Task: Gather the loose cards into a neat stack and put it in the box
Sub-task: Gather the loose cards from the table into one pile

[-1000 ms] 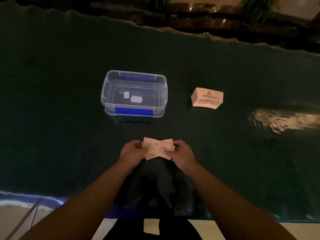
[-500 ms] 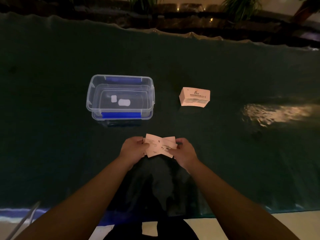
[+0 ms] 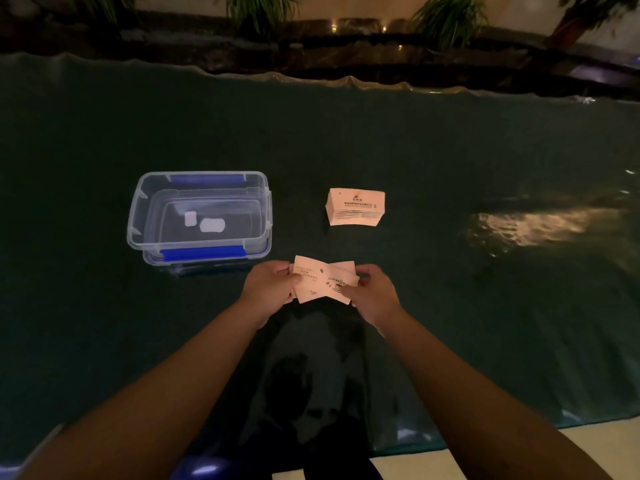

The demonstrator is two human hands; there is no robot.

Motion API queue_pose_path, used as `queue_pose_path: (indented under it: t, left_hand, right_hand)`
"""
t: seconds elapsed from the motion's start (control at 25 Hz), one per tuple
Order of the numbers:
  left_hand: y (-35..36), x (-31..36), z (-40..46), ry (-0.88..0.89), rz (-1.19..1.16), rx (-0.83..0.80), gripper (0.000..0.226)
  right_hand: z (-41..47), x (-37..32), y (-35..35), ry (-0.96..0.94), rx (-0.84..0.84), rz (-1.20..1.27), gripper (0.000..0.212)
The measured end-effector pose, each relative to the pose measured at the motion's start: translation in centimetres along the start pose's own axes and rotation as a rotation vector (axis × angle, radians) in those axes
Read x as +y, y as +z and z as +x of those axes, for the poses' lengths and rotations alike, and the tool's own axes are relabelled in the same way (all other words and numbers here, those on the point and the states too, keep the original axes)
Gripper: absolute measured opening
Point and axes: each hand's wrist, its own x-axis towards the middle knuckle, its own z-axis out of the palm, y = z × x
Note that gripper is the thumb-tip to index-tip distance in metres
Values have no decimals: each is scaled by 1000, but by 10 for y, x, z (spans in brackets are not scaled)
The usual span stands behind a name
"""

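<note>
A few pale pink cards [image 3: 320, 280] are fanned crookedly between both hands, just above the dark green table cover. My left hand [image 3: 268, 285] pinches their left ends and my right hand [image 3: 372, 294] pinches their right ends. A thick, squared stack of the same pink cards [image 3: 356, 206] lies on the table, beyond and to the right of my hands. The clear plastic box [image 3: 145, 233] with blue clips stands open at the left, just beyond my left hand. Two small white patches show on its bottom.
The green cover [image 3: 450, 306] spreads over the whole table, wrinkled, with a bright light reflection at the right. Its near edge ends at a pale floor [image 3: 485, 455]. A dark ledge with plants [image 3: 446, 19] runs along the far side.
Both hands have kept their hold on the fanned cards, shifting them only slightly. The camera view has swung, so the box and the stack appear further left and lower.
</note>
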Motion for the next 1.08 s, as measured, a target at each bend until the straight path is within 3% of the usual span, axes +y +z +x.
queue_pose_path:
  t: [0.56, 1.08]
  left_hand:
    - [65, 90, 24, 81, -72, 36, 34]
    - [70, 144, 92, 95, -57, 72, 44]
  right_hand:
    - [67, -30, -93, -119, -16, 90, 40]
    - [136, -73, -104, -100, 77, 77, 48]
